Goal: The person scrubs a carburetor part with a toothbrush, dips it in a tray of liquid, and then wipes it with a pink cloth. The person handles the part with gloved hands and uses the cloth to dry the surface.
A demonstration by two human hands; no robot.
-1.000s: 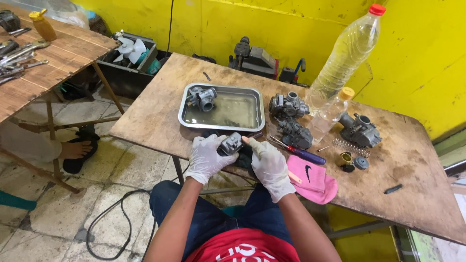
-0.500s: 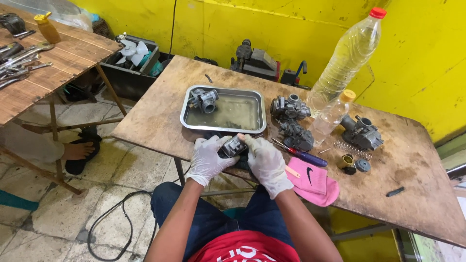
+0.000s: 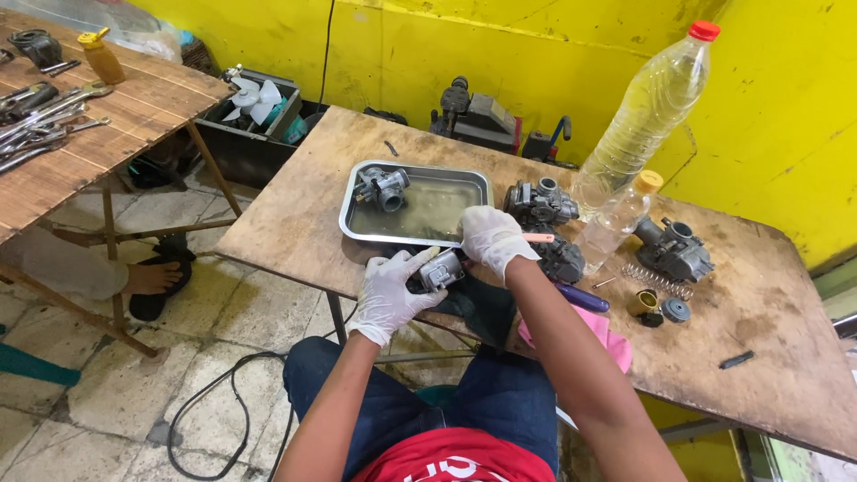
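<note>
My left hand (image 3: 388, 295), in a white glove, grips a small grey carburetor (image 3: 439, 270) at the near edge of the wooden table (image 3: 295, 223). My right hand (image 3: 491, 239), also gloved, hovers just above and right of it, closed on a thin orange tool (image 3: 541, 237). Just beyond both hands lies a metal tray (image 3: 353, 223) with shallow liquid and another carburetor (image 3: 384, 187) in its far left corner.
Right of the tray are more carburetors (image 3: 540, 203) (image 3: 674, 250), a tall plastic bottle (image 3: 647, 107), a small bottle (image 3: 616, 219), a purple-handled screwdriver (image 3: 580, 297), a pink cloth (image 3: 611, 339), a spring (image 3: 656, 279). A slatted table with wrenches (image 3: 45, 125) stands left; a cable (image 3: 205, 402) lies on the floor.
My right hand has come off the carburetor and risen toward the tray's near edge with the orange tool. My left hand still holds the carburetor in about the same place.
</note>
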